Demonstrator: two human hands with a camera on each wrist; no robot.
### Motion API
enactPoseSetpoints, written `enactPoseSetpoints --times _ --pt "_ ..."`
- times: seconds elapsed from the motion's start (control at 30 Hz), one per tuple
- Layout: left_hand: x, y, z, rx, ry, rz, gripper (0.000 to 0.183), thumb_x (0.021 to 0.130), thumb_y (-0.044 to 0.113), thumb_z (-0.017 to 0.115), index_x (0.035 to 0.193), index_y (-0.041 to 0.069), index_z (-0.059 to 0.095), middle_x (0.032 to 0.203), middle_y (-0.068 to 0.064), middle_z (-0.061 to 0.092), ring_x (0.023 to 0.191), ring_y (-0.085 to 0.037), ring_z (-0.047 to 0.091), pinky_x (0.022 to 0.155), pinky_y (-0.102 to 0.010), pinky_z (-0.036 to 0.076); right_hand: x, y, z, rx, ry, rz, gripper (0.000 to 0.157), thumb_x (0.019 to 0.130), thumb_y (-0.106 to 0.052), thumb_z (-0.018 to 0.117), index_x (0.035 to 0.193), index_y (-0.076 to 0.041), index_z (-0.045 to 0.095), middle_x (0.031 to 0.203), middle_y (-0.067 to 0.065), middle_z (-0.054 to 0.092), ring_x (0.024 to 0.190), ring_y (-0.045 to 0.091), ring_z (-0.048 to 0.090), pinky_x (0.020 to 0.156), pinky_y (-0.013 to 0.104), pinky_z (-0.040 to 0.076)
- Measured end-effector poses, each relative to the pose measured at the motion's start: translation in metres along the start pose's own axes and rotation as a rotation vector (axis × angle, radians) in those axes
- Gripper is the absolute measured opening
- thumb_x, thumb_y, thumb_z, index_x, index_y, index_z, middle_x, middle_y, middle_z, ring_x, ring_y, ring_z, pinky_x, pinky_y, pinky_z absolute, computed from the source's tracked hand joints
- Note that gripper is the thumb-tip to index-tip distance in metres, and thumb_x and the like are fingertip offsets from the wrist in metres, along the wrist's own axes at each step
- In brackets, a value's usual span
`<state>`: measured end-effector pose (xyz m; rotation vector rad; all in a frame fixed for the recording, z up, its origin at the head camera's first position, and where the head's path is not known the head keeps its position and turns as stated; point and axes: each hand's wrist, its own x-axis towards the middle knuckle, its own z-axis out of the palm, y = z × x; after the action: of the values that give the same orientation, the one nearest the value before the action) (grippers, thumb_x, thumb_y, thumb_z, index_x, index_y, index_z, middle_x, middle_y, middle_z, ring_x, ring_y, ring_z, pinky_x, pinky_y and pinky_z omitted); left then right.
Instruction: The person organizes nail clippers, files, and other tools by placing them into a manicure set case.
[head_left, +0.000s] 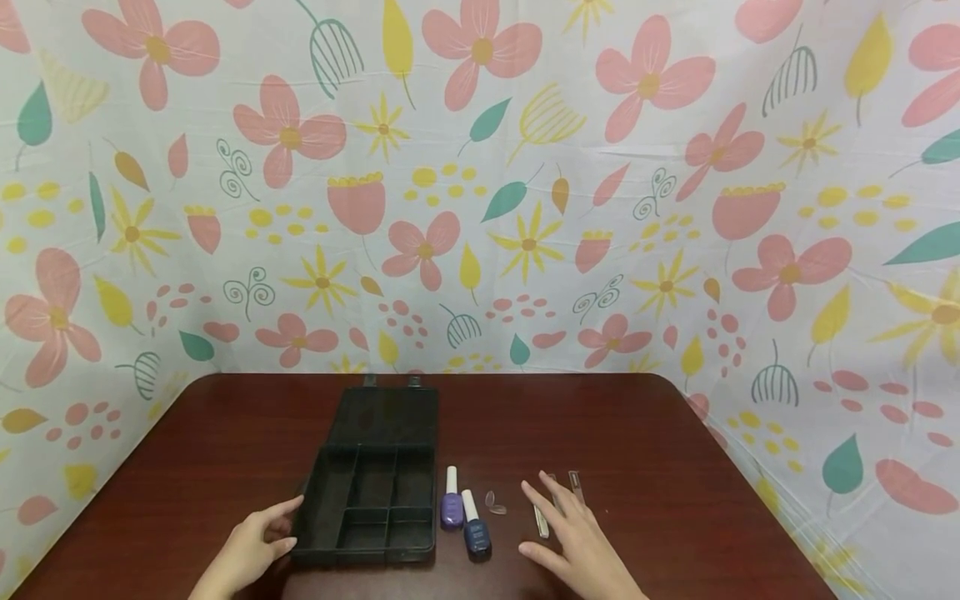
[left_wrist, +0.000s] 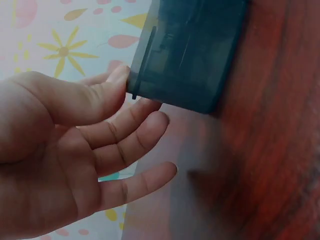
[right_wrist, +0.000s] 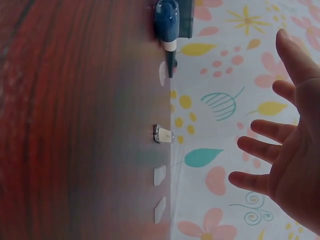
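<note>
— What's the largest thing there?
— A flowered cloth [head_left: 480, 183], hanging behind the table and along both its sides.
— And the table [head_left: 225, 467]?
— Dark reddish brown, with a black box [head_left: 363, 554] left of its middle, at the near side. The lid lies back toward the cloth, so the compartments show.
— Is anyone holding it?
— The left hand [head_left: 251, 542] pinches its left edge near the front corner, between thumb and fingers. The right hand [head_left: 573, 529] grips nothing; its fingers are spread over the table's right part.
— What's between them?
— Just right of the box, a purple bottle [head_left: 452, 510] and a dark blue bottle [head_left: 477, 537], white caps pointing away from the person.
— Smaller still?
— A nail clipper [head_left: 541, 522] near the right thumb, two clear strips [right_wrist: 160, 210] farther right, and two clear petal-shaped pieces [head_left: 497, 509] between bottles and clipper.
</note>
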<state>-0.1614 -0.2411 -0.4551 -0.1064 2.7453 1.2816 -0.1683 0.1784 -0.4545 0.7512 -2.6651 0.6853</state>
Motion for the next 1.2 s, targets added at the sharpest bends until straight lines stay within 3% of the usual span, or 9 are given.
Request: enactPoseSetpoints --times 0.23,0.47,0.83,1.03,1.2 --pt "0.003 0.001 0.001 -0.033 -0.024 -0.035 0.057 0.074 -0.009 0.064 0.128 -0.005 0.045 0.072 -0.005 0.049 0.064 -0.019 0.043 0.058 -0.031 0.037 -0.002 0.002 -0.002 -0.009 0.014 -0.027 0.068 0.077 -0.036 0.068 0.136 -0.018 0.041 0.136 0.013 0.036 0.121 0.036 0.035 0.083 0.062 0.03" --pt "0.0 -0.002 -0.004 -0.109 -0.112 0.067 0.057 0.078 -0.01 0.06 0.13 -0.011 0.036 0.069 -0.005 0.046 0.061 -0.019 0.039 0.054 -0.029 0.035 0.0 0.003 -0.007 -0.028 0.005 -0.046 0.066 0.078 -0.037 0.067 0.135 -0.015 0.042 0.135 0.012 0.037 0.119 0.036 0.037 0.082 0.06 0.032" --pt "0.0 -0.007 -0.011 -0.148 -0.239 0.159 0.059 0.08 -0.002 0.061 0.13 -0.015 0.032 0.069 -0.004 0.042 0.058 -0.014 0.037 0.054 -0.026 0.035 -0.003 0.015 -0.016 -0.077 0.02 -0.054 0.067 0.077 -0.039 0.067 0.134 -0.011 0.044 0.132 0.014 0.041 0.116 0.03 0.042 0.082 0.054 0.035" --pt "0.0 -0.007 -0.012 -0.167 -0.275 0.171 0.061 0.081 -0.002 0.06 0.13 -0.016 0.028 0.068 -0.003 0.041 0.055 -0.011 0.034 0.053 -0.025 0.034 -0.005 0.019 -0.02 -0.086 0.014 -0.052 0.067 0.079 -0.043 0.064 0.134 -0.01 0.044 0.132 0.015 0.041 0.117 0.03 0.042 0.082 0.054 0.036" --pt "-0.001 -0.008 -0.012 -0.188 -0.278 0.168 0.064 0.081 0.001 0.061 0.132 -0.016 0.026 0.07 -0.004 0.041 0.053 -0.01 0.033 0.052 -0.024 0.034 -0.004 0.027 -0.023 -0.055 -0.008 -0.025 0.068 0.077 -0.036 0.068 0.136 -0.014 0.041 0.134 0.011 0.039 0.116 0.03 0.042 0.081 0.056 0.036"
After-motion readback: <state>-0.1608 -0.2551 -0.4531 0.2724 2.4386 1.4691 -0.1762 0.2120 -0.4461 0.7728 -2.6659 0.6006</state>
